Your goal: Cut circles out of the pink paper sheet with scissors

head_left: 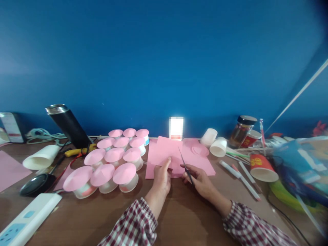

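Observation:
My left hand (162,176) is closed on a pink paper sheet (167,148), its thumb pressed on top near the lower edge. In my right hand (198,179) is a pair of dark scissors (188,172), with the blades pointing up and away over the paper. More pink sheets (210,167) lie flat beneath, and a cut pink disc (201,149) rests on them at the right. To the left, paper cups (129,184) stand in rows, each topped by a shallow pink paper cone (124,173).
Two white cups (218,147) and several markers (248,186) lie at right, by a red cup (262,167) and a lidded jar (242,131). At left are a black thermos (70,126), a loose white cup (41,158) and a power strip (29,218). A blue wall (159,68) stands behind.

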The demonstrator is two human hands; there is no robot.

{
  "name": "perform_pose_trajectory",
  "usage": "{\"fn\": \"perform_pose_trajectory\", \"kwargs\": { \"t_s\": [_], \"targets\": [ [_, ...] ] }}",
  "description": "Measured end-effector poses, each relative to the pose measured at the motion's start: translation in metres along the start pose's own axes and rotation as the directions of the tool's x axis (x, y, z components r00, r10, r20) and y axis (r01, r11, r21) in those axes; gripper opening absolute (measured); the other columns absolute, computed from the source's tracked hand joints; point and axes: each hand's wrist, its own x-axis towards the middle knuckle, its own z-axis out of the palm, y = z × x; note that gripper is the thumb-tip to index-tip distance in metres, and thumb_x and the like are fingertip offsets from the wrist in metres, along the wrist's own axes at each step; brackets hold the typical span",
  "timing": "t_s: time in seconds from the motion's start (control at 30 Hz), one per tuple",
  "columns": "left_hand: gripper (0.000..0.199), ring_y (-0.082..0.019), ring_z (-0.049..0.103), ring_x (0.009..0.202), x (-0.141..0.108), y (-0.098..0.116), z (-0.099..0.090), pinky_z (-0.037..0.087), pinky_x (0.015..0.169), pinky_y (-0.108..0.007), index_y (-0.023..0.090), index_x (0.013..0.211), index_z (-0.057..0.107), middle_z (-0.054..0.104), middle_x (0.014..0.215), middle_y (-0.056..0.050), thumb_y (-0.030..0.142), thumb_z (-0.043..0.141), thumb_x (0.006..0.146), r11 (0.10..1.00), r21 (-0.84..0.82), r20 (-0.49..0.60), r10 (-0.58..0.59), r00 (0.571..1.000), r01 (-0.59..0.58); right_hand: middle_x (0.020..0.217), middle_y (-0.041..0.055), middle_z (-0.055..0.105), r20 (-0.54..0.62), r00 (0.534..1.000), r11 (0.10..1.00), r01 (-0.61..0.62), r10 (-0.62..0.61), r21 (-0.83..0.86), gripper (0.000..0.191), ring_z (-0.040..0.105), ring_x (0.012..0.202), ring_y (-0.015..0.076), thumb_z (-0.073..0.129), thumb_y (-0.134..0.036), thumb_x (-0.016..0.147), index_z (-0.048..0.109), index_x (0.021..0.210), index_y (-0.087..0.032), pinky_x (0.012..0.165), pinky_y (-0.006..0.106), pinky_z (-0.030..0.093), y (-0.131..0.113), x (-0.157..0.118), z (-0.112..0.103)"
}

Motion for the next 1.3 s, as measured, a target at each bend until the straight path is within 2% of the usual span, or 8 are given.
{"fn": "perform_pose_trajectory", "kwargs": {
  "t_s": [0.23, 0.4, 0.57, 0.73, 1.1, 1.3],
  "targets": [
    [0.030, -0.012, 0.055, 0.056, 0.0029, -0.0023, -0.0031, 0.043, 0.052, -0.025, 0.010, 0.067, 0.062, 0.061, 0.061, -0.002, 0.031, 0.080, 0.056, 1.000, 0.008, 0.012, 0.001, 1.000, -0.001, 0.070, 0.0025, 0.062, -0.002, 1.000, 1.000, -0.002, 0.002, -0.002, 0.046, 0.057, 0.060, 0.0137, 0.060, -0.038, 0.082, 0.057, 0.120, -0.011, 0.058, 0.026, 0.047, 0.0016, 0.0006, -0.0004],
    [0.027, -0.012, 0.055, 0.056, 0.0050, -0.0055, -0.0057, 0.040, 0.048, -0.024, 0.013, 0.064, 0.062, 0.061, 0.061, -0.003, 0.031, 0.080, 0.058, 0.998, 0.054, 0.002, 0.015, 1.000, -0.015, 0.070, 0.0021, 0.062, -0.001, 1.000, 1.000, 0.003, -0.003, 0.009, 0.046, 0.056, 0.060, 0.0134, 0.060, -0.038, 0.082, 0.057, 0.120, -0.012, 0.057, 0.025, 0.047, 0.0031, -0.0001, -0.0003],
    [0.028, -0.013, 0.056, 0.058, 0.0037, -0.0039, -0.0033, 0.040, 0.049, -0.024, 0.013, 0.061, 0.060, 0.061, 0.061, -0.003, 0.031, 0.081, 0.055, 1.000, 0.030, -0.005, 0.006, 1.000, -0.006, 0.069, 0.0026, 0.062, -0.001, 1.000, 1.000, -0.002, 0.002, -0.003, 0.046, 0.056, 0.059, 0.0132, 0.059, -0.038, 0.083, 0.057, 0.120, -0.010, 0.056, 0.025, 0.047, 0.0015, -0.0001, -0.0005],
    [0.031, -0.013, 0.057, 0.058, 0.0023, -0.0032, -0.0028, 0.042, 0.052, -0.024, 0.011, 0.068, 0.063, 0.063, 0.064, -0.003, 0.031, 0.082, 0.054, 1.000, 0.009, 0.003, -0.001, 1.000, 0.001, 0.070, 0.0023, 0.062, 0.001, 1.000, 1.000, -0.011, 0.011, -0.008, 0.046, 0.056, 0.058, 0.0135, 0.059, -0.039, 0.083, 0.057, 0.120, -0.012, 0.055, 0.025, 0.046, 0.0028, 0.0000, -0.0009],
    [0.030, -0.011, 0.054, 0.053, 0.0000, -0.0010, -0.0010, 0.042, 0.051, -0.024, 0.009, 0.069, 0.064, 0.063, 0.062, -0.003, 0.030, 0.081, 0.056, 1.000, 0.013, 0.005, -0.016, 1.000, 0.016, 0.069, 0.0020, 0.062, -0.005, 1.000, 1.000, -0.011, 0.011, 0.001, 0.046, 0.056, 0.056, 0.0131, 0.059, -0.040, 0.083, 0.057, 0.120, -0.011, 0.054, 0.025, 0.046, 0.0033, -0.0007, -0.0006],
    [0.028, -0.012, 0.057, 0.057, 0.0003, -0.0012, -0.0008, 0.045, 0.055, -0.025, 0.009, 0.070, 0.064, 0.064, 0.065, -0.004, 0.028, 0.081, 0.057, 1.000, -0.012, 0.006, 0.001, 1.000, 0.000, 0.068, 0.0018, 0.062, -0.008, 1.000, 1.000, -0.010, 0.010, 0.000, 0.046, 0.056, 0.055, 0.0128, 0.060, -0.041, 0.082, 0.058, 0.118, -0.012, 0.053, 0.025, 0.046, 0.0027, -0.0004, -0.0007]
  ]
}}
